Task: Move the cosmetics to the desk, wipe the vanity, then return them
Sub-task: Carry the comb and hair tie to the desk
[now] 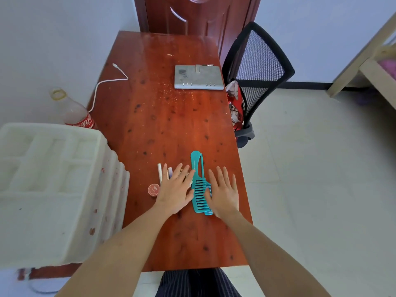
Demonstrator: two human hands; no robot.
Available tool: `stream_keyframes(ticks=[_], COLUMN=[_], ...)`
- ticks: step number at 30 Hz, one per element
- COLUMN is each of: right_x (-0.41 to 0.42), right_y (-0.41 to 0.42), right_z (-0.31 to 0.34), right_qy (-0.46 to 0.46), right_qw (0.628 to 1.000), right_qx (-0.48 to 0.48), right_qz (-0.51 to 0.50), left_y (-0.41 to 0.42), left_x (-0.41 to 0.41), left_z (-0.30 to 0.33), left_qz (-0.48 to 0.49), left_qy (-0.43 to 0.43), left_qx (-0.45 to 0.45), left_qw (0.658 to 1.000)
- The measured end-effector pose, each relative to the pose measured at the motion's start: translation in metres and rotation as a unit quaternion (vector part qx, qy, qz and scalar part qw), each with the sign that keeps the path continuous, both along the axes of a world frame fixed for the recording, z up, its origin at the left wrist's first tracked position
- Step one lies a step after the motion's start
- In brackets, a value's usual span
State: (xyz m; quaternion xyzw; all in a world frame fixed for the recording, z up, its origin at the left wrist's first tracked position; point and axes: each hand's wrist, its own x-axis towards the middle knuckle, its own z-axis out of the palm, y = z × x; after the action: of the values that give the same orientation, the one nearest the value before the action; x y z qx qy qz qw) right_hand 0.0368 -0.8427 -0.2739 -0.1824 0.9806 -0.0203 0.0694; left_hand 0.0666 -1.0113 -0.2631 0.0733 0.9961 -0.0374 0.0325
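Observation:
On the red-brown wooden desk (162,116) lies a teal wide-tooth comb (198,185), with a second teal comb partly under it at its right side. My left hand (175,189) lies flat with fingers spread, left of the comb, covering some small items. My right hand (224,189) lies flat with fingers apart at the comb's right edge. Two white tubes (160,173) stick out beyond my left fingers. A small round red tin (153,190) sits just left of my left hand.
A white foam block (51,183) with moulded recesses stands at the desk's left. Behind it is a cola bottle (75,112). A white cable (107,82) and a grey flat device (198,78) lie farther back. A black mesh chair (257,67) stands at the right.

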Motion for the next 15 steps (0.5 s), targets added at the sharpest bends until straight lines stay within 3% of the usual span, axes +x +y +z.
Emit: stream_keyframes(ticks=[9,15], right_x=[-0.021,-0.028], right_y=[0.0,-0.011], right_z=[0.043,0.089], right_qy=[0.099,0.156], right_qw=[0.992,0.967], right_qx=[-0.051,-0.115], right_qz=[0.058,0.165], left_y=[-0.01,0.002], left_x=[0.021,0.061], left_z=[0.047,0.102], left_qz=[0.096,0.233], left_qy=[0.043,0.154], left_qx=[-0.054,0.011], left_qw=[0.993,0.96])
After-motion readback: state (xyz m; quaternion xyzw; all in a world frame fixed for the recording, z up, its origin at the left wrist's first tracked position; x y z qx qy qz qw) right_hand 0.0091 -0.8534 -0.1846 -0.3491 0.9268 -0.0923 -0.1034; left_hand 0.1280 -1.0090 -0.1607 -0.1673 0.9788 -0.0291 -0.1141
